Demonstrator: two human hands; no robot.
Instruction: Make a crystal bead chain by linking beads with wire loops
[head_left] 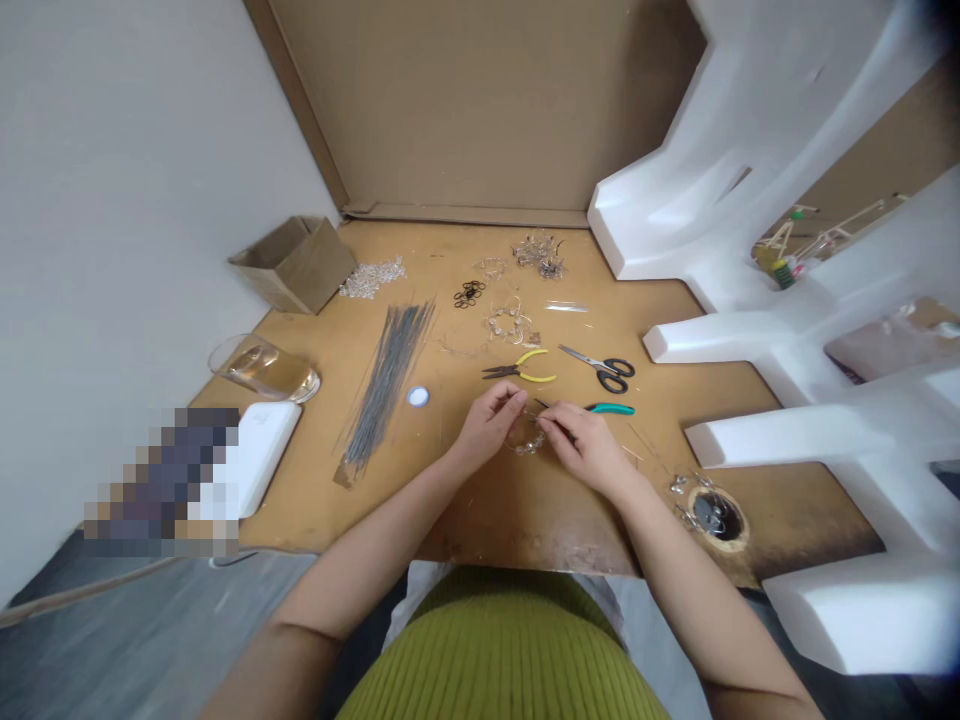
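Note:
Between my hands hangs a beaded wire loop (529, 447), its clear beads gathered along the lower side. My left hand (491, 420) pinches the loop's upper left part between thumb and fingers. With thumb and fingertips pressed together, my right hand (583, 442) holds the loop's right side; the exact grip points are too small to make out. Teal-handled pliers (613, 409) lie partly hidden behind my right hand. Just beyond my hands are yellow-handled pliers (525, 368) and black-handled scissors (604, 368).
A bundle of grey wires (390, 375) lies left, beside a small white-and-blue round lid (418, 397). Farther off are clear beads (373, 278), a cardboard box (296, 265), black rings (469, 293) and another beaded loop (506, 324). A glass (266, 370) stands left; white foam pieces (757, 440) border the right.

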